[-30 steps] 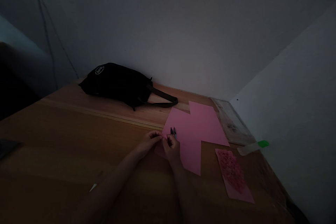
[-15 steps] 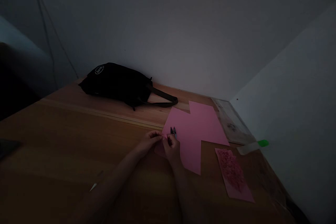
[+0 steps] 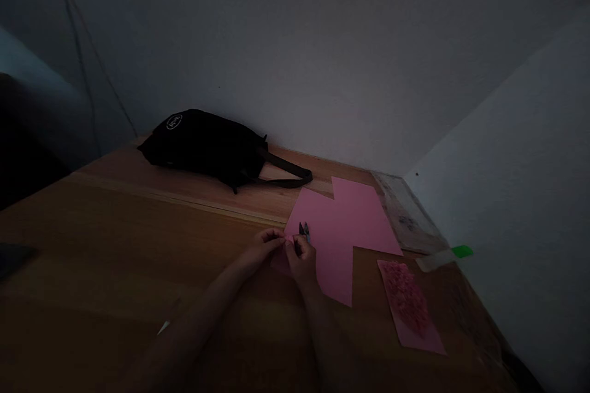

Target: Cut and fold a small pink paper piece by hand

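My left hand point(image 3: 263, 247) and my right hand point(image 3: 302, 261) meet over the lower left side of a large pink paper sheet point(image 3: 338, 227). Both are closed, their fingertips pinching a small piece of pink paper point(image 3: 289, 239) between them. Dim light hides its exact shape. Just beyond my right hand, a metal cutting tool point(image 3: 305, 230) lies on the sheet; its two pointed jaws show, while its handles are hidden by the hand. To the right, a smaller pink sheet point(image 3: 426, 342) bears a heap of crumpled pink paper bits point(image 3: 406, 298).
A black bag point(image 3: 203, 144) with a strap lies at the back against the wall. On the right are a clear plastic sheet point(image 3: 408, 209) and a translucent strip with a green end point(image 3: 462, 251). A small white scrap point(image 3: 163, 327) lies beside my left forearm; a dark flat object point(image 3: 16, 258) sits far left.
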Demonstrator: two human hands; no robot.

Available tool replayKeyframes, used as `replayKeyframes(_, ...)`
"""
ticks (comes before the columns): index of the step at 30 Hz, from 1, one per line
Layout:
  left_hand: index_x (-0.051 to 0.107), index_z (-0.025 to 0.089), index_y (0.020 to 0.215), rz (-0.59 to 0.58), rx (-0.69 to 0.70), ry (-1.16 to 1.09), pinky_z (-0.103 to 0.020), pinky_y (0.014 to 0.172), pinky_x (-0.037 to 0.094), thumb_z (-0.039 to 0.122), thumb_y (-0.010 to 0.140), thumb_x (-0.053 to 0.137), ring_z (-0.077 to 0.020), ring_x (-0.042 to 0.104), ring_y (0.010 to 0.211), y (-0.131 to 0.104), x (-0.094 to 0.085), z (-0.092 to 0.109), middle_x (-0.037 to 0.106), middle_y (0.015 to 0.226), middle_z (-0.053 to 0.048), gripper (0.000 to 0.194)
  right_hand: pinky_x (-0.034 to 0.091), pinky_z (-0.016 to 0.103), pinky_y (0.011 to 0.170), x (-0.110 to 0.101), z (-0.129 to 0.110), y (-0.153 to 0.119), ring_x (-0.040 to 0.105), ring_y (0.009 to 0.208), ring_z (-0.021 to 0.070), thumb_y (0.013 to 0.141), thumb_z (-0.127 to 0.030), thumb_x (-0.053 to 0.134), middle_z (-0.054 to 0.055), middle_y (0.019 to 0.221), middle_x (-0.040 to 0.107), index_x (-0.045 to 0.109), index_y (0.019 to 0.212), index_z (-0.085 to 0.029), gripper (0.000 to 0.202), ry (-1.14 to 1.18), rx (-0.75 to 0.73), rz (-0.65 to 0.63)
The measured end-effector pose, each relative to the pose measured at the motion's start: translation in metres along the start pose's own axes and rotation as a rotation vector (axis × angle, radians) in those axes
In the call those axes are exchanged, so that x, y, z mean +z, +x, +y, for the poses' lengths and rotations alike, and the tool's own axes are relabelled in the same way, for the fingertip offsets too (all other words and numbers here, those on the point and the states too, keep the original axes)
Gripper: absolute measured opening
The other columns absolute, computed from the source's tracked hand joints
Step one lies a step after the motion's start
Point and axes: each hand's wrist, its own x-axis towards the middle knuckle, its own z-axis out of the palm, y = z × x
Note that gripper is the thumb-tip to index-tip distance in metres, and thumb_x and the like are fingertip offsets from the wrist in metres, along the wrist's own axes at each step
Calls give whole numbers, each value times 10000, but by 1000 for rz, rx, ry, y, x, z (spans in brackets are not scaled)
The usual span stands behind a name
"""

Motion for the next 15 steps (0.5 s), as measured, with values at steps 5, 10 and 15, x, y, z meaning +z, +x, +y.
replayKeyframes(5,629,151,672,-9,11,3,-243,681,404,222,591,682,-122,535,668,0,0,-1,603,675,2,120,382,268,532,-1,0,0,462,564,156,788,-326,485,9,590,508,537,660,-197,189,-10,-10,-2)
replayKeyframes(10,622,150,663,11,-10,1,-235,650,401,228,573,694,-117,524,642,0,0,1,593,659,7,140,390,274,536,-1,-2,0,476,561,162,800,-349,475,17,591,539,558,670,-199,215,5,-7,-11)
replayKeyframes(15,624,152,669,-8,3,13,-231,660,404,221,581,684,-119,526,666,-1,1,2,593,671,5,127,381,270,537,-1,-2,0,466,561,154,802,-353,479,13,594,533,559,666,-194,224,-9,-4,-10)
